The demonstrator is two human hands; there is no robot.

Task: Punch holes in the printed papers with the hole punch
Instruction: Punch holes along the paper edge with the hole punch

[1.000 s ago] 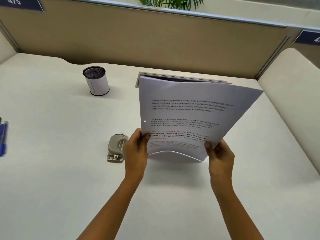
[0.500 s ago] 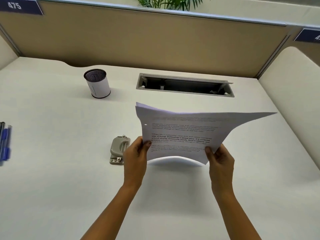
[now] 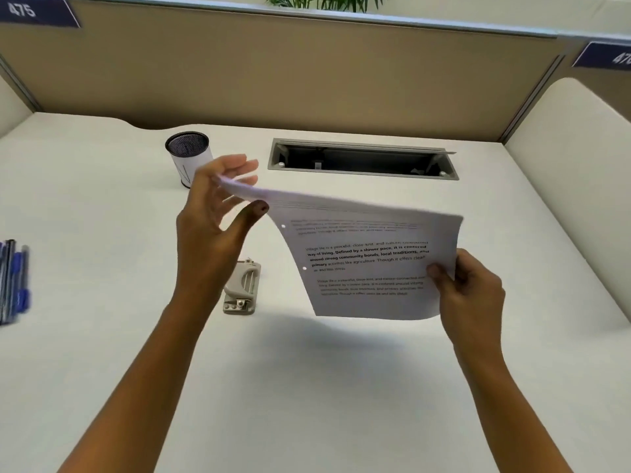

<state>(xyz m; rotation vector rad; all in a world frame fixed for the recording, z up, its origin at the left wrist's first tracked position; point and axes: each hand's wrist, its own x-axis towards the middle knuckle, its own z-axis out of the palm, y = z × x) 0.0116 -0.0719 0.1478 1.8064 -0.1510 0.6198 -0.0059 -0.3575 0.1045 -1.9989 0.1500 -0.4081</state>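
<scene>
A stack of printed papers hangs above the desk, tilted nearly flat, with two punched holes along its left edge. My right hand pinches its near right corner. My left hand is raised at the stack's far left corner, which curls up and lies between my spread fingers, with my thumb at the left edge. The grey hole punch sits on the desk below my left wrist, left of the papers, and nothing touches it.
A mesh pen cup stands at the back left, partly behind my left hand. An open cable tray slot is set into the white desk at the back. Blue pens lie at the left edge. Partition walls close off the back and right.
The papers dropped from upright to nearly flat and shifted right. My left hand left the near left corner and rose to the far left corner. My right hand kept its grip.
</scene>
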